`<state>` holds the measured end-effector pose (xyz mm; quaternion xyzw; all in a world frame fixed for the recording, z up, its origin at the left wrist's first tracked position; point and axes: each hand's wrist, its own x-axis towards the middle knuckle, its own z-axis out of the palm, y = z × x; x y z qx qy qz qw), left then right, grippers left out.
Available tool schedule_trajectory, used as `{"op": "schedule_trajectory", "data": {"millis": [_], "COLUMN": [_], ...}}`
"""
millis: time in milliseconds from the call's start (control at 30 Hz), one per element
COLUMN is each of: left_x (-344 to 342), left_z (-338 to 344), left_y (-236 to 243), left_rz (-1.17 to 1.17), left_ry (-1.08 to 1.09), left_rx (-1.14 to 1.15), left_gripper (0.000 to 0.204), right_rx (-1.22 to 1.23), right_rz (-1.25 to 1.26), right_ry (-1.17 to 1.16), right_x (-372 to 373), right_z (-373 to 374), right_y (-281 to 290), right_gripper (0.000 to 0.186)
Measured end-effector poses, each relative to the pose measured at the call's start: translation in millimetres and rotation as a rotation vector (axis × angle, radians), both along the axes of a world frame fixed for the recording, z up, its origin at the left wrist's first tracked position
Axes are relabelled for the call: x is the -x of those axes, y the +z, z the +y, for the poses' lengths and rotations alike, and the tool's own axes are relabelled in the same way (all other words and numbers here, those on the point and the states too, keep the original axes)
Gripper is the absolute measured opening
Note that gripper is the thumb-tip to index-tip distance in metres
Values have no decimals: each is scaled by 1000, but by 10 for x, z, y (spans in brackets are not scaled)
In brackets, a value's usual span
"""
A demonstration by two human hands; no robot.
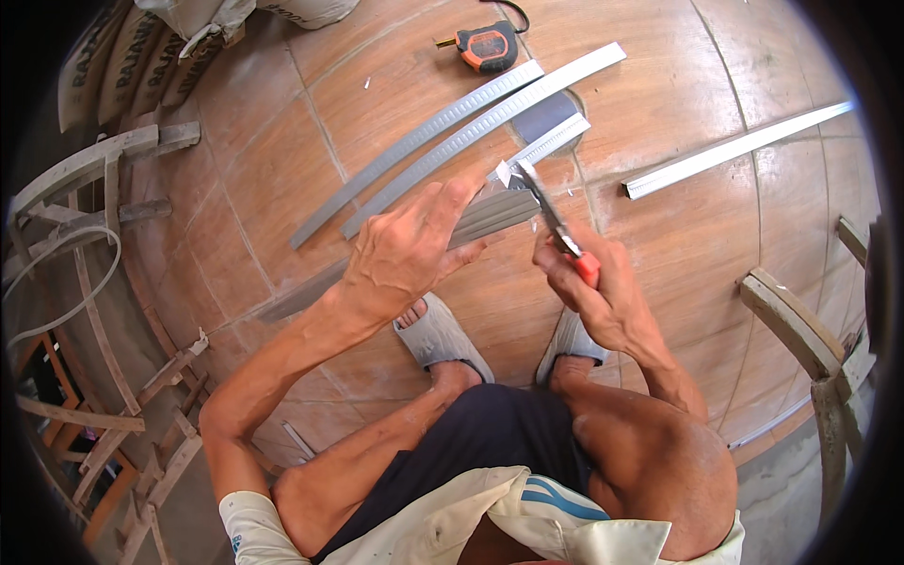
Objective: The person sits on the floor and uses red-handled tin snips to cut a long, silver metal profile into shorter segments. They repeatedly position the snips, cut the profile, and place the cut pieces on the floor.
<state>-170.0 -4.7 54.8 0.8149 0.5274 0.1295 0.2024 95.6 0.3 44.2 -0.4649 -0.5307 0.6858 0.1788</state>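
Observation:
My left hand [405, 245] grips a long grey metal profile [494, 219] that slants from the lower left up to the centre. My right hand [593, 292] is closed on metal snips with red handles [586, 266], their jaws at the profile's end, where a small bent flap of metal [504, 173] shows. Just beyond lie a short slotted silver strip [554, 141] and two longer perforated strips [414, 153] on the tiled floor [678, 254]. An orange-and-black tape measure [485, 47] rests above them.
A silver channel [716, 151] lies to the right. Stacked sacks [132, 66] stand at the upper left. Wooden frames [104, 405] with a loop of pale hose fill the left side, and more timber [791, 330] stands at the right. My sandalled feet [433, 339] are below my hands.

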Motion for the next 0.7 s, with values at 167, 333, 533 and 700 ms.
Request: {"op": "schedule_trajectory", "data": {"millis": [167, 333, 533, 700], "left_x": [-41, -118, -63, -59], "left_z": [-26, 0, -27, -28], "left_y": [54, 64, 140, 86], "left_rz": [-91, -163, -119, -203], "left_ry": [56, 82, -30, -90], "left_rx": [62, 74, 65, 107], "left_gripper": [54, 46, 48, 48], "right_rx": [39, -2, -636, -742], "right_rz": [-46, 237, -89, 111], "right_ry": [43, -451, -250, -101], "right_x": [1, -30, -299, -253], "right_z": [15, -40, 196, 321], "right_y": [-14, -205, -178, -146], "right_gripper": [13, 19, 31, 50]}}
